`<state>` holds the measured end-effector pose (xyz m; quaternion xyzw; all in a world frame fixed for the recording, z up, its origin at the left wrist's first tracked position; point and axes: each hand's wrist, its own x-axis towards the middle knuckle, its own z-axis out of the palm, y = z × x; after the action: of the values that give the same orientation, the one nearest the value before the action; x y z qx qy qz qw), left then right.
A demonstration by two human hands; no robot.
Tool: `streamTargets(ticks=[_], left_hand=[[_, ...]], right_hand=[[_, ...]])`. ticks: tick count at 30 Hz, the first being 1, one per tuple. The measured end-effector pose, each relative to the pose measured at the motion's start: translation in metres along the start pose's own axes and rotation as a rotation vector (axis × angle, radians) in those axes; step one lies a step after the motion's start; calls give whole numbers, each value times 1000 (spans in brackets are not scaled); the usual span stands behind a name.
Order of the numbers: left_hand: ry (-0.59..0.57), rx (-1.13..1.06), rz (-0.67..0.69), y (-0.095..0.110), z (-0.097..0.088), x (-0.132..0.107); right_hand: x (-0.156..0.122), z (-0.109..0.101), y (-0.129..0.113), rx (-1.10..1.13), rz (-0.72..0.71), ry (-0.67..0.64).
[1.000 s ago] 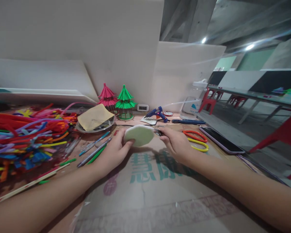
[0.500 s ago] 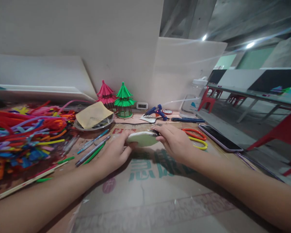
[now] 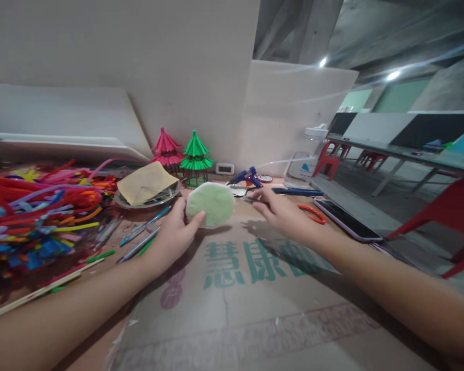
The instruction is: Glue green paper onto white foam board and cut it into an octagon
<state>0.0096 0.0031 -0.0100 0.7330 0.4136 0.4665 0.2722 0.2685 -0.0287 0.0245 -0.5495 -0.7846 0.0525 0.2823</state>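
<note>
My left hand (image 3: 181,221) pinches a pale green disc (image 3: 212,205) with a whitish edge, thumb on its face and fingers behind. The disc is tilted up, its green side toward me, above the cardboard sheet. My right hand (image 3: 276,211) is just right of the disc, apart from it. Its fingers are drawn together around a small greyish tip that I cannot make out clearly. Beyond the right wrist an orange looped handle (image 3: 312,214) shows; the rest of that tool is hidden by the hand and arm.
Pipe cleaners (image 3: 42,216) are heaped at left, near a bowl (image 3: 147,203) and pens (image 3: 143,232). Red (image 3: 165,149) and green (image 3: 195,157) model pavilions stand behind with a glue gun (image 3: 245,176). At right are a bottle (image 3: 303,162), a utility knife (image 3: 297,191) and a phone (image 3: 346,220).
The green disc has turned from nearly edge-on to facing me and shifted left with my left hand. My right hand has come away from it. The yellow handle loop is now hidden.
</note>
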Motion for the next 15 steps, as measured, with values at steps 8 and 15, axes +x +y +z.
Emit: streamTargets(ticks=[8, 15], left_hand=[[-69, -280, -151, 4, 4, -2], [-75, -230, -136, 3, 3, -3]], right_hand=[[1, -32, 41, -361, 56, -320], [-5, -56, 104, -346, 71, -461]])
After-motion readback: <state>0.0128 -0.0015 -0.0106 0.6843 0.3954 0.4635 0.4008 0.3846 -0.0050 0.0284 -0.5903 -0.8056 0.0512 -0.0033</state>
